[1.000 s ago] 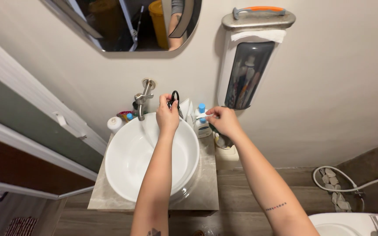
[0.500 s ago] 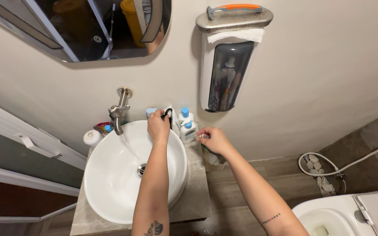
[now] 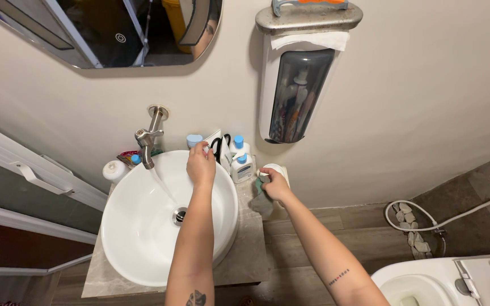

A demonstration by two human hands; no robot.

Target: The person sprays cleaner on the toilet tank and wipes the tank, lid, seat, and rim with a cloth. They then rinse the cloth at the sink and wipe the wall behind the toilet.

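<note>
My left hand (image 3: 201, 165) reaches over the white basin (image 3: 143, 249) to its back rim, fingers closed on the handles of black scissors (image 3: 219, 146) that stand among the bottles there. My right hand (image 3: 274, 185) is at the counter's right edge, pinching a small white object (image 3: 263, 172) beside a round white container (image 3: 279, 169). A grey-green cloth (image 3: 261, 203) lies just under that hand. Two white bottles with blue caps (image 3: 241, 163) stand between my hands.
A metal wall tap (image 3: 147, 140) runs water into the basin. A mirror (image 3: 114, 28) and a wall dispenser with a dark window (image 3: 296, 90) hang above. A toilet (image 3: 443, 280) is at the lower right, a hose (image 3: 426, 218) on the floor.
Both hands have dropped lower. My left hand brought the scissors down to the bottles behind the basin. My right hand moved from the bottles to the counter's right edge.
</note>
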